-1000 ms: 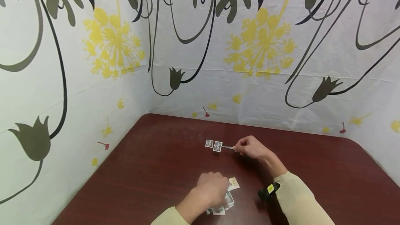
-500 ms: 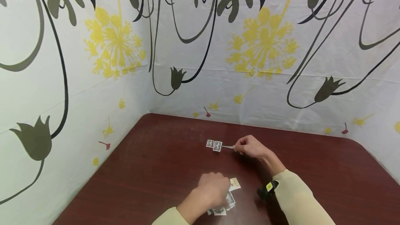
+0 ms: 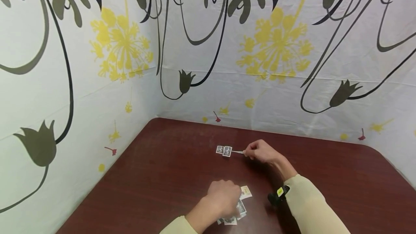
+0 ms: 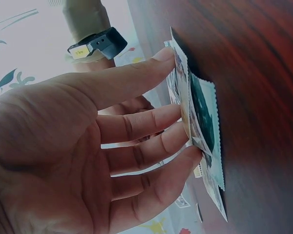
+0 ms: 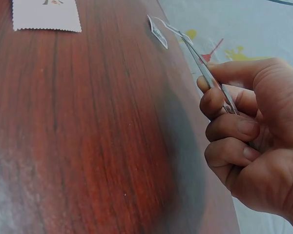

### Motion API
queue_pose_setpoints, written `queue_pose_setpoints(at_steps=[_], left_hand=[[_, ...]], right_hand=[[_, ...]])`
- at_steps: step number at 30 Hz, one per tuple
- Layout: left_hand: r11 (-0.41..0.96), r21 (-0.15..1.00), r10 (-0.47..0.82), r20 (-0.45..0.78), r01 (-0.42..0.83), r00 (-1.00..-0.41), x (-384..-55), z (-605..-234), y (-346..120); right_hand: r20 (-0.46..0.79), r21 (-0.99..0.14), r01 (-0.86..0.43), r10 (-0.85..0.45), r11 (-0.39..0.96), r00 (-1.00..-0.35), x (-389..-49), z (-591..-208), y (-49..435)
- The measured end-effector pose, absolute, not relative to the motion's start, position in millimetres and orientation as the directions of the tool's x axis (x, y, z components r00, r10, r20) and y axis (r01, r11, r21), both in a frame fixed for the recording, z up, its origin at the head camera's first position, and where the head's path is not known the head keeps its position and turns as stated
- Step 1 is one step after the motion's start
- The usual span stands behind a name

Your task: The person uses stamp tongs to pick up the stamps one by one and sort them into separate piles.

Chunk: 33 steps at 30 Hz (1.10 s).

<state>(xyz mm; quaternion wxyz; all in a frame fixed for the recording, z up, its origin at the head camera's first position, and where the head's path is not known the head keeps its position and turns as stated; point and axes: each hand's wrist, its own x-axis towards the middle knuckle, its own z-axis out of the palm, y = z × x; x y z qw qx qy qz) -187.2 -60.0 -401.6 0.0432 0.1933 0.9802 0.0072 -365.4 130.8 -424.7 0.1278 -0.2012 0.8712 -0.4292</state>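
Observation:
My right hand pinches a pair of metal tweezers between thumb and fingers. At the tweezers' tips is a small grey postage stamp, its left edge overlapping another grey stamp on the table in the head view. Nearer the body, my left hand reaches over a loose pile of stamps. The left wrist view shows its thumb and fingertips touching the stamps, which have perforated edges and partly overlap. Part of the pile is hidden under this hand.
A yellowish stamp sticks out at the pile's far right. The dark red-brown table meets a patterned white cloth at the back and left. A black wrist camera hangs under the right sleeve.
The stamp in the tweezers has shifted slightly left, up against the other stamp, where a narrow gap showed before. The left hand stays over the pile. The head view has turned slightly left.

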Motion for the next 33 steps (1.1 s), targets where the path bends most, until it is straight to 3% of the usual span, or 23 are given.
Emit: queue_pose_setpoints(at_steps=[33], left_hand=[[0.926,0.004,0.377,-0.072,0.378,-0.923,-188.3,-404.5,-61.4]], right_hand=[[-0.057,-0.777,-0.274,-0.496,0.567,-0.867,-382.4,-423.1,117.6]])
